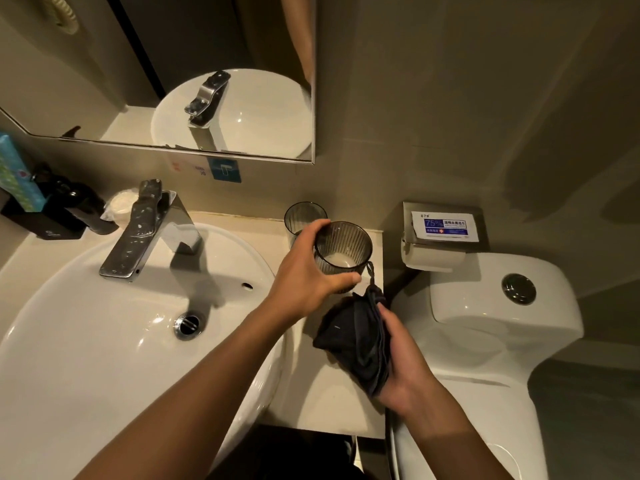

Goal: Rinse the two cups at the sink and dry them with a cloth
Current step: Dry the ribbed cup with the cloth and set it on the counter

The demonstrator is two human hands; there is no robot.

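My left hand (304, 268) grips a smoky ribbed cup (343, 247) by its side, upright above the counter to the right of the white sink (104, 341). A second matching cup (303, 216) stands on the counter just behind it, by the wall. My right hand (403, 365) holds a bunched dark cloth (353, 337) just below and in front of the held cup; a loop of the cloth touches the cup's base. No water runs from the chrome tap (145, 233).
A white toilet (485, 323) stands close on the right, with a paper holder (443, 237) on the wall above it. At the back left are a black dispenser (72, 209), a tissue box (17, 174) and a wrapped soap (121, 204). A mirror (173, 81) hangs above the sink.
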